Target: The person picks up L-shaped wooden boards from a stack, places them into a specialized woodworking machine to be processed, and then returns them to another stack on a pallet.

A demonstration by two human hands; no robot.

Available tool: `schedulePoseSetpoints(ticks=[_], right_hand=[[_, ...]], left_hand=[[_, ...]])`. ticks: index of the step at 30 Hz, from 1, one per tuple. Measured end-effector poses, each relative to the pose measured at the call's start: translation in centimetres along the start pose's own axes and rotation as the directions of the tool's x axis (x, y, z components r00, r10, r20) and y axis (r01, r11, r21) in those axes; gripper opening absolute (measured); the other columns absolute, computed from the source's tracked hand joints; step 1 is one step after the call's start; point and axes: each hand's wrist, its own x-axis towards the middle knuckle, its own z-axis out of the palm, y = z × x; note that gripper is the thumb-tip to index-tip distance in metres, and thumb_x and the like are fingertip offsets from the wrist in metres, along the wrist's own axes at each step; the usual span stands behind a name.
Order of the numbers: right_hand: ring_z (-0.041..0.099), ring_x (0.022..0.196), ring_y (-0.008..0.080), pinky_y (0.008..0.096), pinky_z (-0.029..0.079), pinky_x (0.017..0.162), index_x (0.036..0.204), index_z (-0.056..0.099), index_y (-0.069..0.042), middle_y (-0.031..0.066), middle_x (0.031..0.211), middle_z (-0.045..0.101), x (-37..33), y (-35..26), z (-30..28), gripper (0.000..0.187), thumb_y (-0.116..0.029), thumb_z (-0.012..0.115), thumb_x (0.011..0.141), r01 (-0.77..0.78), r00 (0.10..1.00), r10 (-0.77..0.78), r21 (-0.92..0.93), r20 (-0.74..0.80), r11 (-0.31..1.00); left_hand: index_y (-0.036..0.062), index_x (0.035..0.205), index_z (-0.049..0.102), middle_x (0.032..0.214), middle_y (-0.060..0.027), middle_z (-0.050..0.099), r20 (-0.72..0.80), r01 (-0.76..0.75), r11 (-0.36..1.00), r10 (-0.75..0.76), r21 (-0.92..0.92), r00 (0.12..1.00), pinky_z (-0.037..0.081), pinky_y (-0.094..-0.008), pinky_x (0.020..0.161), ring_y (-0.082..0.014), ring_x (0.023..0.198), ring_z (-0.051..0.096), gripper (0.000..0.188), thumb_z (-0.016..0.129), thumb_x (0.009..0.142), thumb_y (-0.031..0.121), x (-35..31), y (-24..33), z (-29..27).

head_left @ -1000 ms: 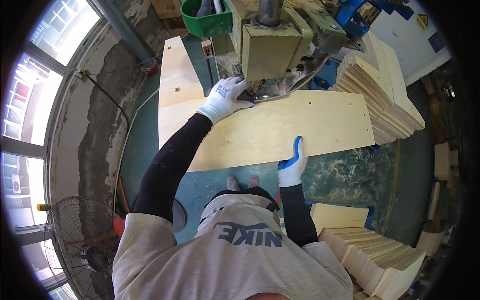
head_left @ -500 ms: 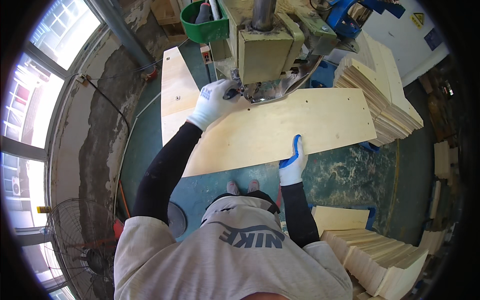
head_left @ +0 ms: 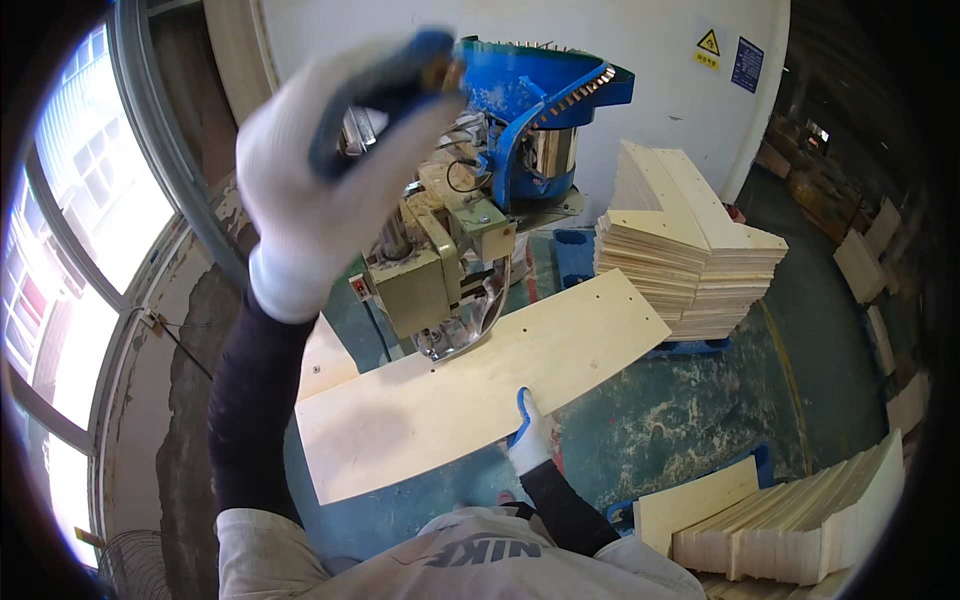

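Observation:
My left hand [head_left: 320,170], in a white glove with blue-coated fingers, is raised high on the left, large and blurred. Its thumb and fingertips pinch a small brassy metal piece [head_left: 441,74], too smeared to name more exactly. My right hand [head_left: 532,440], gloved alike, grips the near edge of a long plywood panel [head_left: 480,390], thumb on top and fingers hidden below. Small dark holes run along the panel's far side. That side lies under the head of a beige press machine [head_left: 415,290], touching or just below its metal tip [head_left: 440,345].
Behind the press stands a blue feeder bowl [head_left: 520,85] with a curved track of small metal parts. Stacked plywood [head_left: 690,250] sits at the right on a blue pallet; another stack [head_left: 790,520] is at lower right. Windows [head_left: 90,180] line the left wall.
My left hand has risen from the press tip toward the feeder bowl. My view has tilted up, and the panel is now turned, its right end farther away. My right hand keeps its grip.

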Motion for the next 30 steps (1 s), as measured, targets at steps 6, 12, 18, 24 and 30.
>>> schedulePoseSetpoints(ticks=[6,12,18,24,30], right_hand=[[0.060,0.119,0.0211,0.0356,0.049,0.103,0.139,0.049,0.003,0.0119,0.132,0.060,-1.6,0.4,2.5,0.049,-0.013,0.068,0.097,0.033,0.999,-0.032,-0.050,0.014,0.998],[0.060,0.120,0.0210,0.0358,0.050,0.103,0.142,0.047,0.001,0.0119,0.134,0.058,-0.7,0.3,2.7,0.051,-0.013,0.067,0.098,0.019,0.998,-0.014,-0.084,0.053,0.996],[0.060,0.122,0.0219,0.0401,0.050,0.104,0.143,0.048,-0.002,0.0101,0.134,0.060,0.4,-2.0,2.2,0.048,-0.016,0.065,0.099,0.045,0.999,-0.045,-0.161,0.002,0.986],[0.061,0.121,0.0240,0.0427,0.052,0.101,0.142,0.051,-0.003,0.0102,0.136,0.060,0.8,-2.0,2.5,0.047,-0.030,0.057,0.104,-0.046,0.993,0.073,-0.271,0.088,0.961],[0.060,0.123,0.0239,0.0413,0.049,0.103,0.141,0.052,-0.004,0.0095,0.136,0.060,1.7,-1.7,1.1,0.046,-0.034,0.054,0.106,-0.165,0.983,0.177,-0.202,0.043,0.965]], left_hand=[[-0.0031,0.144,0.050,0.128,-0.0269,0.065,0.199,0.217,0.863,-0.337,0.457,0.920,0.053,-0.0404,0.096,-0.0339,0.110,0.068,0.069,0.074,0.088,0.029,11.0,-11.6,5.9],[-0.0051,0.142,0.053,0.131,-0.0220,0.066,-0.048,0.315,0.949,-0.314,0.010,0.948,0.050,-0.0348,0.103,-0.0290,0.117,0.066,0.065,0.075,0.088,0.024,5.5,-6.2,0.0],[-0.0057,0.124,0.064,0.114,-0.0095,0.069,-0.239,0.674,0.732,-0.640,0.098,0.730,0.052,-0.0263,0.091,-0.0129,0.102,0.066,0.029,0.065,0.095,0.000,-17.7,-0.1,-8.3],[-0.0042,0.139,0.052,0.131,-0.0228,0.059,-0.244,0.772,0.062,-0.930,0.633,0.275,0.044,-0.0412,0.106,-0.0340,0.123,0.058,0.053,0.069,0.093,0.018,-39.5,9.6,-14.5],[-0.0062,0.152,0.037,0.141,-0.0109,0.055,-0.106,0.916,-0.291,-0.938,-0.278,-0.330,0.041,-0.0260,0.106,-0.0148,0.126,0.053,0.054,0.056,0.105,0.014,-41.5,15.0,-13.2]])
